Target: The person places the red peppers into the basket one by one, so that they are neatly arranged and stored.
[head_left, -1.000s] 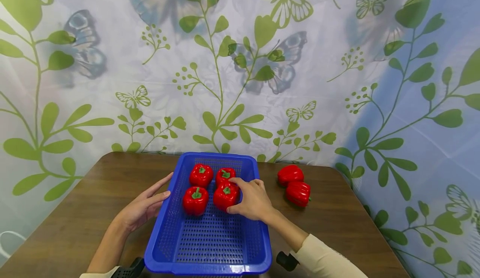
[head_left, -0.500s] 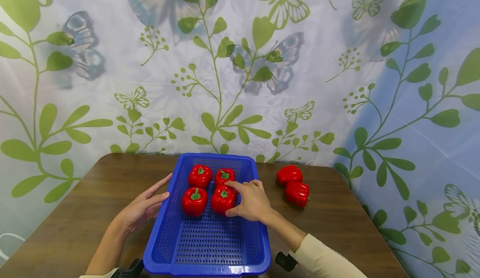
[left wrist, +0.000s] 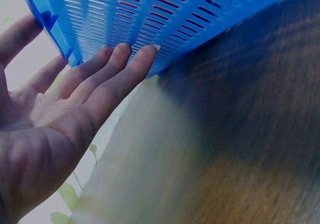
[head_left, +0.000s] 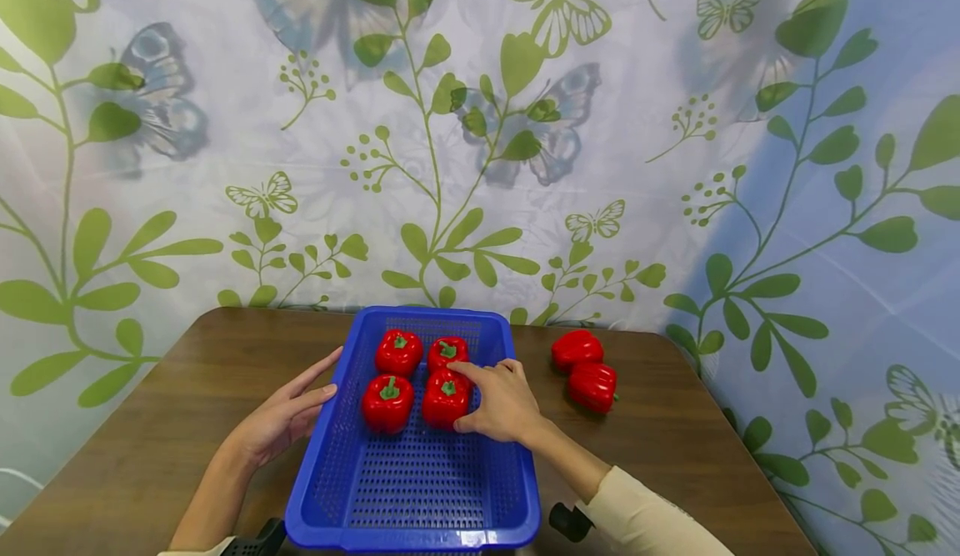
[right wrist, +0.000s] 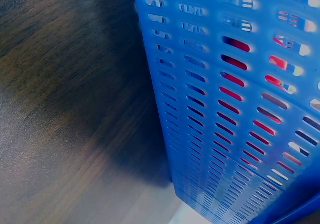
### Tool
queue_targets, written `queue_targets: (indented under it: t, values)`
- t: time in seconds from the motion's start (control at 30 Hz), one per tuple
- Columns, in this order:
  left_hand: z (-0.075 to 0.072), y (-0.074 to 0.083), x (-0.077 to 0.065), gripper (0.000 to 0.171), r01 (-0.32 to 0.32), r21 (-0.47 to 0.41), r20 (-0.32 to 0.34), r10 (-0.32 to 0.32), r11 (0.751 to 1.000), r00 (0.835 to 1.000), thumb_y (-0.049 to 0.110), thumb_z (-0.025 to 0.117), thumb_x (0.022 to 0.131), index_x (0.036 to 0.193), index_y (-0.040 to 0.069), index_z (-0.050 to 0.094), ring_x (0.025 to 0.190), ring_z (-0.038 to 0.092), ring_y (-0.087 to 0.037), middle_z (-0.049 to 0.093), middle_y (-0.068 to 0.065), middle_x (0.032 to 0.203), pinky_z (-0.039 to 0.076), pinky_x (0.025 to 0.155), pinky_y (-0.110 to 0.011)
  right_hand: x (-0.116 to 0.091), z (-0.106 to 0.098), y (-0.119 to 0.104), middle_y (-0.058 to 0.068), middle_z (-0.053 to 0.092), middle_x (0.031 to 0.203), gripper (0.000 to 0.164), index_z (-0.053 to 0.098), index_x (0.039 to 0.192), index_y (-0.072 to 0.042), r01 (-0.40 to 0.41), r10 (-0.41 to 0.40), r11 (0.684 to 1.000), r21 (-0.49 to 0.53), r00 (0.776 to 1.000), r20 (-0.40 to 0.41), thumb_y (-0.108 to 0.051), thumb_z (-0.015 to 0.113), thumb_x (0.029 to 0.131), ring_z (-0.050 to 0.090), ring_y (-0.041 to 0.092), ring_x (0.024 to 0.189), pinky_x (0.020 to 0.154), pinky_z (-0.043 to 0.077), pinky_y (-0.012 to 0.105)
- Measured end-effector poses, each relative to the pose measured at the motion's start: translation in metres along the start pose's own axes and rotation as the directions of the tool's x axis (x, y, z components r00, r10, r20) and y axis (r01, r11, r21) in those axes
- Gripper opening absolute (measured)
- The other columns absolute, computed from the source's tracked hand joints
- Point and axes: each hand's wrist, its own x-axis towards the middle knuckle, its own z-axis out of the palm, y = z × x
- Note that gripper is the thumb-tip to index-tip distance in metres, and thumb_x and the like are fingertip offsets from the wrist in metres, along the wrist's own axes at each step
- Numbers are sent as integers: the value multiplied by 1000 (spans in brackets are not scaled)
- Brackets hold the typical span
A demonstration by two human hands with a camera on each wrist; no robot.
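A blue plastic basket (head_left: 420, 489) with slotted walls stands on the table, with several red bell peppers inside. My right hand (head_left: 504, 399) reaches over its right rim and holds the nearer right bell pepper (head_left: 444, 402) between thumb and fingers. Behind that one is another bell pepper (head_left: 442, 353); two more, a bell pepper (head_left: 399, 354) and a bell pepper (head_left: 387, 406), sit on the left, stems up. My left hand (head_left: 281, 418) touches the basket's left side with extended fingers. In the right wrist view, the basket wall (right wrist: 200, 104) hides my right hand.
Two red bell peppers, one farther (head_left: 576, 350) and one nearer (head_left: 594, 388), lie on their sides touching on the brown wooden table (head_left: 660, 456), right of the basket. A leaf-patterned curtain (head_left: 450, 122) hangs behind the table.
The bell pepper in my right hand has sunk slightly and shifted a little left in the basket between the two earlier frames; since then it has stayed almost still. My left hand stays at the basket's side.
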Motion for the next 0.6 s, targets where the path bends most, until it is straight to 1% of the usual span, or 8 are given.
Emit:
queue_targets:
  t: [0.37,0.6]
  values:
    - [-1,4,2,65,8,-13,1,-8,1000,1000,18,41,110,165,28,8,128,62,-27,53,-10,151,55,99,-43,4,-1,2,5,75,117,78,59,141,-22,1,-1,1000,-6,1000,16,-37,87,70,67,28,100,105,31,51]
    - [-3,6,5,65,16,-13,1,-16,1000,1000,18,41,110,165,27,8,128,62,-26,53,-10,152,55,100,-40,8,-4,3,4,75,120,78,59,141,-23,-4,4,1000,-1,1000,26,-37,87,70,66,28,100,105,31,51]
